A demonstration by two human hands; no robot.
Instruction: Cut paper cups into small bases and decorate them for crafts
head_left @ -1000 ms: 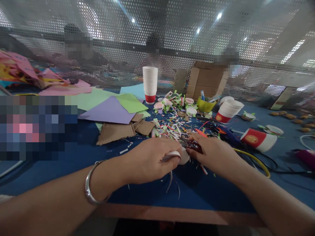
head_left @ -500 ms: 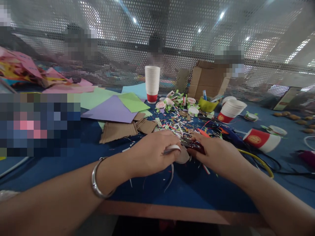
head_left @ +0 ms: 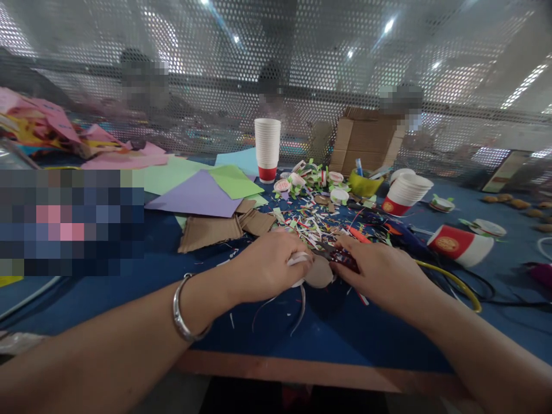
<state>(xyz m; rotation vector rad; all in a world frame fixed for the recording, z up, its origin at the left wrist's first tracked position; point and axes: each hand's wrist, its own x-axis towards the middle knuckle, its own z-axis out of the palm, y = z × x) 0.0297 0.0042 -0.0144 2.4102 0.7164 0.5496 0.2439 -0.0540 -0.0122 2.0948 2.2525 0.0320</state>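
Observation:
My left hand (head_left: 273, 261), with a silver bangle at the wrist, is closed on a white paper piece (head_left: 298, 259), a curled part of which shows between the fingers. Just to its right, a round beige disc (head_left: 319, 275) touches or nearly touches its fingertips. My right hand (head_left: 375, 267) grips what looks like a pair of scissors (head_left: 345, 259) by a dark reddish handle. Their dark blades point left toward the left hand, above the disc. Thin curved strips (head_left: 302, 310) lie below the hands, and paper scraps (head_left: 308, 224) are heaped beyond them.
Stacked paper cups (head_left: 267, 149) stand at the back, more cups (head_left: 405, 192) at right, with a tipped cup (head_left: 461, 244). Coloured paper (head_left: 198, 192) and cardboard pieces (head_left: 211, 233) lie left. Small cup crafts (head_left: 321, 178), a yellow holder (head_left: 365, 184) and cables (head_left: 457, 282) are around.
The white paper piece has turned in my left hand, and more of the beige disc shows between the hands. The scissors stay nearly in place. The view has shifted slightly.

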